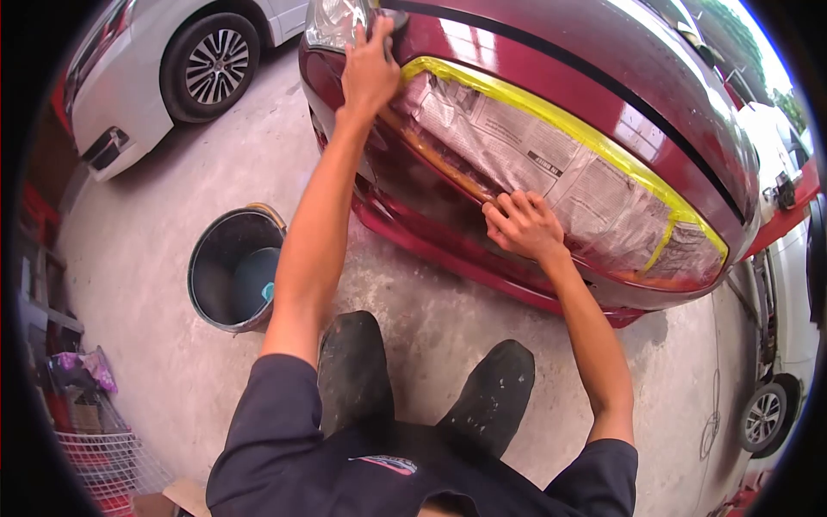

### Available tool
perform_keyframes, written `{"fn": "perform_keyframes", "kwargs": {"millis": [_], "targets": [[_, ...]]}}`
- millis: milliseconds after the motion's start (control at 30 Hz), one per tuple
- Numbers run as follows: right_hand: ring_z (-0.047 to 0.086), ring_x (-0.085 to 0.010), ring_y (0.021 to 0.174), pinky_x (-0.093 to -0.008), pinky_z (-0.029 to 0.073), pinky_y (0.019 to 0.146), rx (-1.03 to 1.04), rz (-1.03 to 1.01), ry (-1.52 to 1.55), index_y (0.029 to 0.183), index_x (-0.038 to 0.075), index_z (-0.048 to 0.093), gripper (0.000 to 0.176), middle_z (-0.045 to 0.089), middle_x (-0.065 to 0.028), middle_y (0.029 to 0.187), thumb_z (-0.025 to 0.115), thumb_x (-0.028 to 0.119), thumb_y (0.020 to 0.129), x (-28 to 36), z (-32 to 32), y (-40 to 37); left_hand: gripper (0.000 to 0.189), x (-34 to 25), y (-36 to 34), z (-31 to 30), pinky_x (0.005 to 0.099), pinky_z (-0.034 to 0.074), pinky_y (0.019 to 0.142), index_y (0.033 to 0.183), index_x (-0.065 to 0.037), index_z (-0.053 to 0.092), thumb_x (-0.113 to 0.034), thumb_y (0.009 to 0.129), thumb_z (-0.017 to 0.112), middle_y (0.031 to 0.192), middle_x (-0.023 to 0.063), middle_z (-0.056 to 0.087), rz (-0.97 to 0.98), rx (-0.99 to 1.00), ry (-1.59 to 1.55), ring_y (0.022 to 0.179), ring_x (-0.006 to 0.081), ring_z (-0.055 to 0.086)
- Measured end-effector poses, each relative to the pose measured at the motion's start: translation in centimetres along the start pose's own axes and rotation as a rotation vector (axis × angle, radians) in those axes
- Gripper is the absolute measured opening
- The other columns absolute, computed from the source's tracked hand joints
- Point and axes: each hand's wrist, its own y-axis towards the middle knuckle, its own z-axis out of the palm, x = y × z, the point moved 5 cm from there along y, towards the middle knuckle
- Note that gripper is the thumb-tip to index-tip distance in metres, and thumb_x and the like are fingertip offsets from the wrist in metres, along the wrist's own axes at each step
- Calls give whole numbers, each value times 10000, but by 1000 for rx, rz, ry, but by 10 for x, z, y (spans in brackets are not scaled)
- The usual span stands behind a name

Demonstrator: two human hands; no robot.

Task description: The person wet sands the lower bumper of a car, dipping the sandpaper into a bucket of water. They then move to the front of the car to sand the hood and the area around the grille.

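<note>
A dark red car panel (431, 39) curves across the top and right. Newspaper (517, 142) covers a long area of it, edged by bright yellow tape (551, 116). My left hand (370, 71) reaches to the panel's upper left corner, beside a clear-wrapped lamp (334, 24). Its fingers are bent around a dark object (396, 21) that is partly hidden. My right hand (524, 224) rests on the lower edge of the newspapered area, fingers spread and slightly curled, with nothing visible in them.
A black bucket (226, 274) holding water and a small turquoise item stands on the concrete floor (138, 250) at left. A white car (138, 77) is at upper left, another vehicle wheel (763, 417) at right. A wire basket (112, 461) sits at lower left.
</note>
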Motion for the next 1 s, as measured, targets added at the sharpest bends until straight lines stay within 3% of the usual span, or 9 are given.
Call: {"fn": "perform_keyframes", "kwargs": {"millis": [67, 167, 267, 400, 433, 600, 733, 900, 1000], "targets": [[618, -146, 1033, -345, 429, 973, -18, -11, 15, 1041, 232, 640, 294, 606, 33, 978, 751, 396, 823, 0, -2, 1, 481, 2, 4, 8, 611, 369, 1218, 1493, -67, 563, -77, 1012, 539, 1540, 206, 576, 107, -22, 49, 1460, 471, 481], [617, -146, 1037, -347, 428, 979, -26, -9, 43, 1074, 231, 646, 313, 613, 33, 998, 751, 395, 829, 0, 0, 0, 461, -24, -56, 13, 571, 420, 1183, 1465, -20, 549, -49, 1006, 513, 1492, 277, 579, 286, -128, -53, 1409, 497, 509], [617, -147, 1039, -349, 428, 983, 5, -8, 29, 1093, 231, 647, 327, 619, 33, 1011, 751, 401, 834, -3, 3, 1, 392, 2, -14, 8, 525, 482, 1156, 1460, -35, 570, -95, 1078, 510, 1496, 253, 591, 130, -65, -12, 1411, 470, 521], [619, -147, 1026, -346, 428, 982, -17, 2, 25, 1085, 233, 643, 325, 620, 32, 1000, 752, 409, 835, 0, -1, 0, 386, -6, -27, 10, 522, 508, 1125, 1445, -43, 579, -85, 1065, 526, 1480, 252, 604, 141, -109, -2, 1367, 471, 561], [620, -145, 1016, -342, 430, 973, -25, 1, 21, 1071, 235, 638, 319, 618, 33, 986, 752, 412, 832, 0, -1, 0, 383, -18, -48, 10, 519, 512, 1119, 1442, -48, 585, -88, 1065, 532, 1448, 248, 630, 290, -199, -7, 1353, 458, 580], [619, -143, 1012, -339, 433, 968, -35, 5, -7, 1061, 237, 632, 313, 614, 34, 980, 753, 412, 831, -1, 0, 0, 373, 21, 10, 6, 565, 490, 1106, 1409, -34, 601, -92, 1057, 492, 1486, 255, 596, 91, -15, 40, 1294, 475, 612], [618, -146, 1021, -343, 434, 967, -18, 0, -3, 1048, 235, 626, 302, 608, 30, 974, 753, 405, 832, 0, 1, 0, 410, -12, -50, 11, 523, 452, 1189, 1441, 3, 575, -57, 1041, 515, 1525, 263, 564, 258, -108, -32, 1419, 447, 535], [613, -148, 1041, -344, 428, 974, -33, 0, 33, 1042, 229, 624, 301, 602, 25, 977, 751, 405, 833, -2, -3, 1, 388, 16, 8, 8, 492, 434, 1214, 1447, -35, 591, -103, 1078, 493, 1459, 257, 625, 108, -31, -50, 1435, 437, 520], [612, -148, 1046, -344, 421, 985, -36, -5, 44, 1055, 229, 623, 299, 606, 25, 990, 746, 397, 840, 2, 0, -2, 388, -1, -34, 10, 496, 435, 1213, 1450, -34, 595, -105, 1080, 502, 1486, 251, 607, 158, -108, -160, 1455, 416, 504]]}}
